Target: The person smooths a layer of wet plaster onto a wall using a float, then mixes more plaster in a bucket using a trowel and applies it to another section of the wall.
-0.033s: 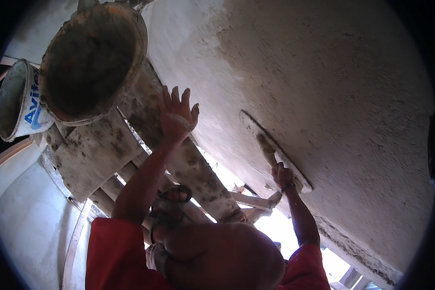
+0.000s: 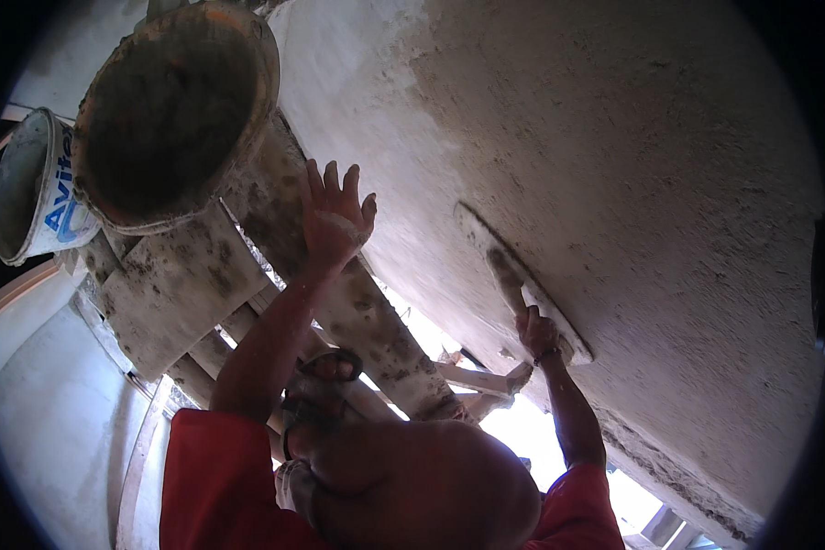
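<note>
Big bucket (image 2: pixel 170 115): standing on the plank (image 2: pixel 179 284), mortar inside.
White bucket (image 2: pixel 32 183): sitting beside it, contents unclear.
Left hand (image 2: pixel 336 220): fingers spreading open, holding nothing.
Right hand (image 2: pixel 539 335): gripping the trowel (image 2: pixel 522 280), which is lying flat against the plastered wall (image 2: pixel 632 165).

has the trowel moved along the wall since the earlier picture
No. The trowel lies flat on the plastered wall at the same spot, just as far from the big bucket.
</note>
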The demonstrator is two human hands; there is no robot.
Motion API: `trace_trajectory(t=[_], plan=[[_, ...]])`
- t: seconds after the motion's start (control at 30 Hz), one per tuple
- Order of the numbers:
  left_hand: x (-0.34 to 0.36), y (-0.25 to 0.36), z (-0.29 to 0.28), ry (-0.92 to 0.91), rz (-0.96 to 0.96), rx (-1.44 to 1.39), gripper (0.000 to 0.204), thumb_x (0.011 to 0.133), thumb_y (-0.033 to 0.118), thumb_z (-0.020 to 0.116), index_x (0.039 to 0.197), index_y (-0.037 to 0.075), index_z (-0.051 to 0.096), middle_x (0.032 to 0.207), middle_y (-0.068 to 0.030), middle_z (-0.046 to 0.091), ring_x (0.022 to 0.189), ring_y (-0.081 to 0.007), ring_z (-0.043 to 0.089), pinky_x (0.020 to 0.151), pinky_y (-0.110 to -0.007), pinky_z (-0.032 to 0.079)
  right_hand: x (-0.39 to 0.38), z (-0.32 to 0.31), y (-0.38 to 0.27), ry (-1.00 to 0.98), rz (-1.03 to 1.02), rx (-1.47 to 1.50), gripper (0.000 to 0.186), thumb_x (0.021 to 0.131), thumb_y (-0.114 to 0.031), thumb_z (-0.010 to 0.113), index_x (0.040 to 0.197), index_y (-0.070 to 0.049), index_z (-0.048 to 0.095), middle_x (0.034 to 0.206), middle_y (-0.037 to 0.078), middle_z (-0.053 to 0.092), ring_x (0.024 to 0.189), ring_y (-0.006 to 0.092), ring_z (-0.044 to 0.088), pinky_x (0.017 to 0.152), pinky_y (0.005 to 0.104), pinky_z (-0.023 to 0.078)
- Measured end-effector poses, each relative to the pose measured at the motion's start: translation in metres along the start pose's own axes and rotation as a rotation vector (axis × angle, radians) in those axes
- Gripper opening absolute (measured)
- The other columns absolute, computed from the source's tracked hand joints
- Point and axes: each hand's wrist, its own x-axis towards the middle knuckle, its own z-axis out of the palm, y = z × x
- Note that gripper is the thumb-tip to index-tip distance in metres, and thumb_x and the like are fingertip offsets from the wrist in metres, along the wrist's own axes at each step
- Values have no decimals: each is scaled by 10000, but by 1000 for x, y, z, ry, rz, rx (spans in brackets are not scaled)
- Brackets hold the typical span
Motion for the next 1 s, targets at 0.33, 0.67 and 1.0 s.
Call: trace_trajectory(t=[0.33,0.67,1.0], plan=[[-4,-4,4,48,23,35,456,828,314,655,1198,64,561,1221,-205,536,1243,-466,423,1105,-553,268,55,-162,-16,950,-344,-1071,413,969,-436,541,1147,-64,554,834,60,650,608,176,629,448,325,531],[-4,-7,13,73,92,225,440,858,411,617,1202,139,584,1069,-138,615,1146,-360,516,1036,-527,357,87,-207,-31,918,-524,-771,412,974,-420,519,1203,-80,478,779,131,666,571,226,650,474,350,548],[-1,-7,12,-23,71,216,406,853,392,626,1168,137,606,1071,-100,634,1106,-311,534,1064,-532,331,-22,-38,18,-218,-17,-166,434,944,-490,505,1035,-66,483,728,248,657,691,427,670,568,537,534]])
